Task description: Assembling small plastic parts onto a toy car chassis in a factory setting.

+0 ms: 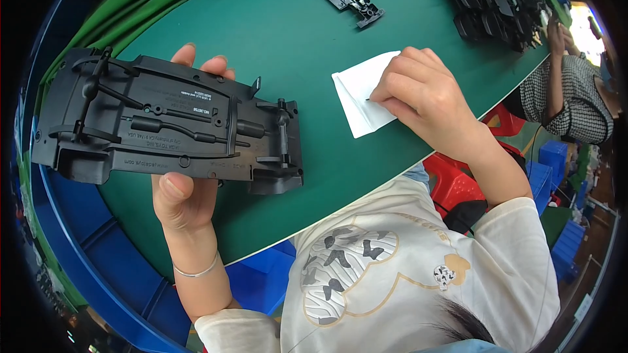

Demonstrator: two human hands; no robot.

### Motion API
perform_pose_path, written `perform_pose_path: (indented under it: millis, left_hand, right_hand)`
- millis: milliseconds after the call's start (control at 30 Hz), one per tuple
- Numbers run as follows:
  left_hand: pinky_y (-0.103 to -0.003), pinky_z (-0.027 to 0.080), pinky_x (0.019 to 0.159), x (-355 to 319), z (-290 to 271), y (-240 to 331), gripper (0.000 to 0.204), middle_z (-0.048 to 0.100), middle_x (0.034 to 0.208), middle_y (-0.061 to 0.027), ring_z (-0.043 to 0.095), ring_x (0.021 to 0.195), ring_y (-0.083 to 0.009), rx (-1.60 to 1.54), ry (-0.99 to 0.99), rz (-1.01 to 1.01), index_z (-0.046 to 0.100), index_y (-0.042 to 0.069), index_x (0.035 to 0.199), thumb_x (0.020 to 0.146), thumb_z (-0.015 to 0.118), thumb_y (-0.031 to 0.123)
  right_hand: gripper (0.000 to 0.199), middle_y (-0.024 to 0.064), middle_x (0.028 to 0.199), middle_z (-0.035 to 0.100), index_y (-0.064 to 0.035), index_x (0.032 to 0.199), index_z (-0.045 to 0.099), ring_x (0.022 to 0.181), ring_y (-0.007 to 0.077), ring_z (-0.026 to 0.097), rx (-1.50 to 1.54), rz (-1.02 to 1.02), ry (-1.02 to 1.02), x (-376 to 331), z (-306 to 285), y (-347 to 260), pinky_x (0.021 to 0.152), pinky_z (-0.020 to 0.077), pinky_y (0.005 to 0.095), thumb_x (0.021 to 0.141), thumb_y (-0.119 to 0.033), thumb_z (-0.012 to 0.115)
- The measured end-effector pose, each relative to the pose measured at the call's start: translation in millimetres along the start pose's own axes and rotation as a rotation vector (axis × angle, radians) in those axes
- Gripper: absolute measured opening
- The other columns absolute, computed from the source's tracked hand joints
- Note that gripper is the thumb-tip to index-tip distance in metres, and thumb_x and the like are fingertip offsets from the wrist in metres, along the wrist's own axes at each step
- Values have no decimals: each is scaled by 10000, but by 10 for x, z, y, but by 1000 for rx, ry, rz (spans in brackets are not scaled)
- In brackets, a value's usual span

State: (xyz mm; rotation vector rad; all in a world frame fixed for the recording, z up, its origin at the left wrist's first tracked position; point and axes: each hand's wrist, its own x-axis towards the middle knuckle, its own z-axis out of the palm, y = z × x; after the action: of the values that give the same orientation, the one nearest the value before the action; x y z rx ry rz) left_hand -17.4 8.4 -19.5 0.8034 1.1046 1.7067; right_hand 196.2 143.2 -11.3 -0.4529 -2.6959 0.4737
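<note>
Left hand (pixel 186 189) grips a flat black moulded-plastic toy car chassis (pixel 167 124), ribbed underside up, above the smooth green desk (pixel 275 39); right hand (pixel 425 98) pinches something thin against folded white paper (pixel 363 95)

Green table (pixel 275 19), red stool (pixel 451 180), blue bins (pixel 553 157)

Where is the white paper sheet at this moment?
In the head view, the white paper sheet lies on the green table, right of centre, under the right hand and right of the black chassis.
</note>
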Motion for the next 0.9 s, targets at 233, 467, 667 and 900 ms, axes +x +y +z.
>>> perform_pose_path:
  millis: [233,467,667,900]
  left_hand:
    - [-387,229,995,13,-2,4,1031,331,1214,-192,296,1167,-295,-5,27,20,174,-23,1258,538,714,480]
    - [-382,272,970,14,140,46,1015,350,1200,-181,358,1124,-281,-116,91,-34,219,-15,1246,476,766,357]
    - [-385,274,967,-5,156,127,1027,362,1191,-180,362,1121,-283,-128,79,-55,216,-6,1252,464,777,338]
    - [-396,280,958,-101,139,190,990,352,1212,-174,339,1142,-281,-131,19,-2,210,15,1260,493,779,275]
  right_hand:
    - [129,47,690,502,-22,688,517,685,173,479,189,55,24,29,-65,30,634,367,262,615,55,591]
    - [133,10,755,506,-61,861,502,695,79,461,1708,558,9,-40,-139,132,630,380,194,758,-93,580]
    - [208,2,664,392,-85,796,430,635,99,341,1807,617,-7,7,-209,24,567,300,210,753,-198,600]
    - [216,27,697,453,-69,803,457,649,111,415,1480,440,84,108,-148,-190,572,346,205,742,-207,611]
